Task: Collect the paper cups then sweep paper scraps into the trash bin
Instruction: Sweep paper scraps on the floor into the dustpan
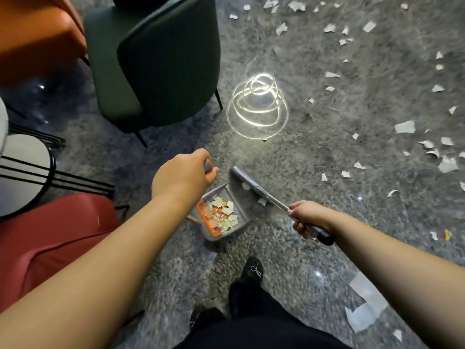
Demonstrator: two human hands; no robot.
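Observation:
My left hand [183,173] grips the top of the dustpan handle, held above the grey floor. The grey dustpan [240,222] with an orange comb edge sits below it and holds several white and coloured paper scraps [224,214]. My right hand [305,216] grips the metal broom handle [276,200], whose grey head [242,176] lies at the dustpan's mouth. Several white paper scraps [405,127] are scattered over the floor to the right and far right. No paper cups or trash bin are in view.
A dark green chair [161,59] stands ahead on the left, beside an orange chair [37,34]. A red seat [50,238] and a round white table with black legs [25,167] are at the left. A bright ring-shaped light reflection [256,107] lies on the floor. My black shoe [253,270] is below the dustpan.

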